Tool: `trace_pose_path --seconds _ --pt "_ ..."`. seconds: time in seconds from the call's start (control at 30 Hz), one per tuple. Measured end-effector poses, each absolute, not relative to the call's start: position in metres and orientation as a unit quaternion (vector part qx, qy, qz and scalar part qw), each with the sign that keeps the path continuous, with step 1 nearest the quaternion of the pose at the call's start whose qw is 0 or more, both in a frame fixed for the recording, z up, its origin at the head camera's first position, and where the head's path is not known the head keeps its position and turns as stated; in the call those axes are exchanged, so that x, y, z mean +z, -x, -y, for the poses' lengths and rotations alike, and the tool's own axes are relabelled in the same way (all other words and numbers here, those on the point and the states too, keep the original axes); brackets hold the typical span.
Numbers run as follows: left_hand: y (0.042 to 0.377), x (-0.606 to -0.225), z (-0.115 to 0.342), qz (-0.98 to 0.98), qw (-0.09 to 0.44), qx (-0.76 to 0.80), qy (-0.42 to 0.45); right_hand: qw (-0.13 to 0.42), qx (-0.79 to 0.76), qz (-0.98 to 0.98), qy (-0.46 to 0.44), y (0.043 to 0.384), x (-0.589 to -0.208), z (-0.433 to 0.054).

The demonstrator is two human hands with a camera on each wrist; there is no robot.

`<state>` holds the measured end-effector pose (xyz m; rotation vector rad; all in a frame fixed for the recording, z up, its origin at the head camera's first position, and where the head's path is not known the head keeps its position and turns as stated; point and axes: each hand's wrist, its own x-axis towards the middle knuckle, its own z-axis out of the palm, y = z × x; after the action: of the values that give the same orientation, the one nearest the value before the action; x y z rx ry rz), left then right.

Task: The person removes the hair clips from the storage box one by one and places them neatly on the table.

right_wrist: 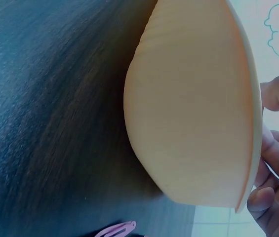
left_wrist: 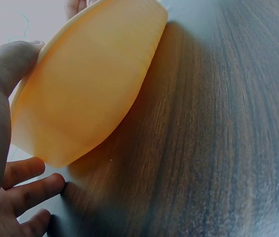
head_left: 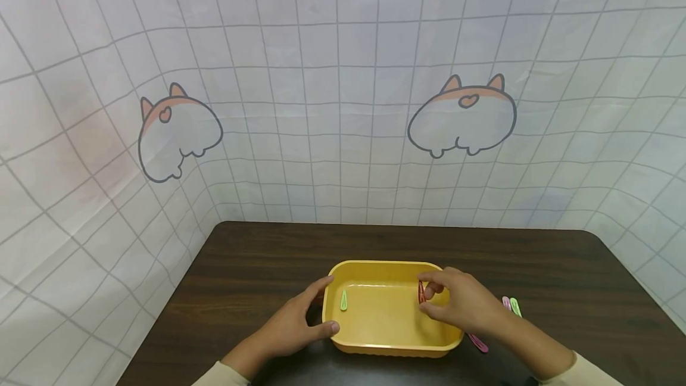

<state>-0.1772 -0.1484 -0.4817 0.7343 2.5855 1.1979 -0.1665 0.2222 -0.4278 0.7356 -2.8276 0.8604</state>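
A yellow plastic basin [head_left: 383, 338] stands on the dark wooden table. My left hand [head_left: 292, 320] touches its left end, thumb on the rim and fingers along the outer side; the left wrist view shows the basin's wall [left_wrist: 90, 84] beside the thumb. Over the basin's right part, my right hand [head_left: 455, 302] pinches a red snap hair clip [head_left: 421, 292] between thumb and fingers. A light green hair clip [head_left: 344, 300] lies inside the basin near its left end. In the right wrist view the basin wall [right_wrist: 193, 108] hides the red clip.
Right of the basin, partly behind my right arm, lie a pink hair clip [head_left: 506, 302], another green hair clip [head_left: 515, 307] and a magenta hair clip [head_left: 479, 343]. A white gridded curtain [head_left: 354, 106] with cartoon animals hangs behind the table [head_left: 257, 255].
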Motion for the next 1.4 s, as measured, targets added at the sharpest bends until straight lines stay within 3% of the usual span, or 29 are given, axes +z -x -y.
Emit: trace_pose_path --seconds 0.87,1.2,1.4 --pt "0.178 -0.484 0.148 -0.873 0.1 0.408 -0.249 0.065 0.292 0.924 -0.24 0.159 -0.431 -0.255" --pt "0.178 -0.483 0.148 -0.872 0.101 0.409 -0.251 0.047 0.3 0.925 -0.227 0.153 -0.434 -0.273" --pt "0.178 -0.482 0.148 -0.872 0.104 0.409 -0.246 0.068 0.302 0.924 -0.223 0.15 -0.437 -0.28"
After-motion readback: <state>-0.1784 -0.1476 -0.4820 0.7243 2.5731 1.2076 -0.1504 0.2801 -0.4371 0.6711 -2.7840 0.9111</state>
